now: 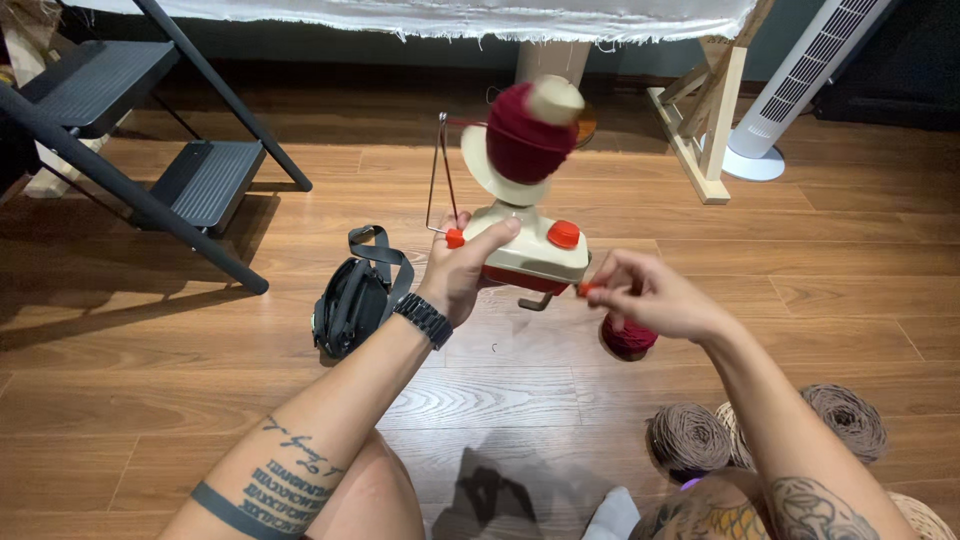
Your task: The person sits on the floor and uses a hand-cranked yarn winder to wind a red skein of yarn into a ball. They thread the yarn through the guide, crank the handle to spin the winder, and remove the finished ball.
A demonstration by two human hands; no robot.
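My left hand (462, 268) grips the cream body of a yarn winder (535, 250) with orange knobs, held above the wooden floor. A dark red yarn cake (522, 138) sits blurred on the winder's tilted spindle. A thin wire guide arm (437, 175) rises at the winder's left. My right hand (645, 296) pinches the small orange crank handle at the winder's right side. Just below that hand a small dark red yarn ball (628, 338) lies on the floor.
Brown yarn cakes (690, 438) lie at the lower right by my leg. A black strapped bag (352, 300) lies left of the winder. A black step stool (150, 150) stands at left, a wooden frame (705, 130) and a white tower fan (790, 90) at the back right.
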